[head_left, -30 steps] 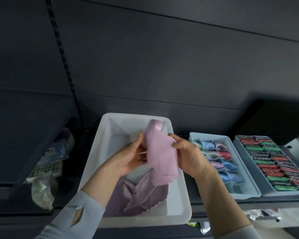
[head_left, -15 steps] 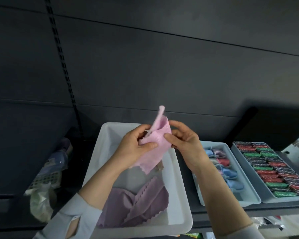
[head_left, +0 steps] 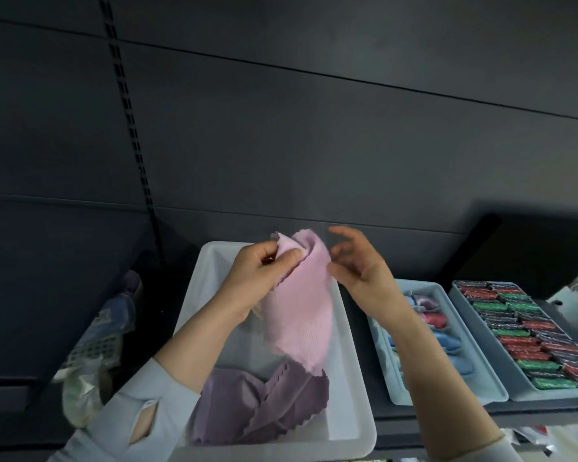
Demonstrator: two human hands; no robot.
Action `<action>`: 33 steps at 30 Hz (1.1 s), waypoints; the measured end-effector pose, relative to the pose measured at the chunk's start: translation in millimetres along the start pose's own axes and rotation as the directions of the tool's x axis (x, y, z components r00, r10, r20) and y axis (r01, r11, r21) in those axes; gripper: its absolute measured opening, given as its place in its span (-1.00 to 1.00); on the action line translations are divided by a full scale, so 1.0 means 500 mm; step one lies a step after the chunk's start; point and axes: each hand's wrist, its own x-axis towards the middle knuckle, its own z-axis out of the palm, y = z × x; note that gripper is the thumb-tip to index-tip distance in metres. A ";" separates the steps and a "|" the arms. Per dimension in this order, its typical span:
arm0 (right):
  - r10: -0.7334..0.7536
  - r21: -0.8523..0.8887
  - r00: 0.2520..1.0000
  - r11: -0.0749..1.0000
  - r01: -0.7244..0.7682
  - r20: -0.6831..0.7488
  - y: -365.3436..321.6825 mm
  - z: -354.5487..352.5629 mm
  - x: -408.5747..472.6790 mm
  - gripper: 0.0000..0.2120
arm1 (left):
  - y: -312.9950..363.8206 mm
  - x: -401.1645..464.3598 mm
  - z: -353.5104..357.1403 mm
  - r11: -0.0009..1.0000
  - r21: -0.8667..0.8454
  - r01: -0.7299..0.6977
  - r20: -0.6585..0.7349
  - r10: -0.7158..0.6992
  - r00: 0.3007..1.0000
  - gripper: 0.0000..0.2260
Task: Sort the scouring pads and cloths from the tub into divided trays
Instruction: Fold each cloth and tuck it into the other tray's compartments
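A pink cloth (head_left: 301,305) hangs above the white tub (head_left: 354,371), partly folded at its top. My left hand (head_left: 257,278) pinches its upper edge between thumb and fingers. My right hand (head_left: 357,265) hovers just right of the cloth with fingers spread and loosely bent, its thumb close to or touching the fabric. Two purple cloths (head_left: 257,405) with zigzag edges lie in the tub's near end. A light blue divided tray (head_left: 481,385) to the right holds folded blue, pink and red cloths (head_left: 444,338).
A second tray (head_left: 521,391) at far right is filled with several wrapped red, green and dark pads (head_left: 541,335). A bag with a white mesh item (head_left: 90,348) sits left of the tub. A dark panelled wall rises behind the shelf.
The right hand has let go of the pink cloth and opened beside it. The left hand keeps hold, and the cloth now hangs lower and more unrolled.
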 end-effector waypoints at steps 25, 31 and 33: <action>0.298 0.065 0.919 0.954 -0.291 -0.257 0.024 -0.059 0.025 -0.84 | 0.027 0.046 -0.115 0.952 0.266 -0.154 -0.323 0.238 0.916 -0.82; 0.299 0.178 0.917 0.950 -0.258 -0.265 -0.013 -0.089 0.039 -0.84 | 0.037 0.048 -0.108 0.944 0.297 -0.141 -0.315 0.236 0.919 -0.92; 0.286 0.193 0.930 0.950 -0.245 -0.230 -0.018 -0.090 0.041 -0.90 | 0.038 0.050 -0.104 0.957 0.250 -0.151 -0.242 0.213 0.947 -0.97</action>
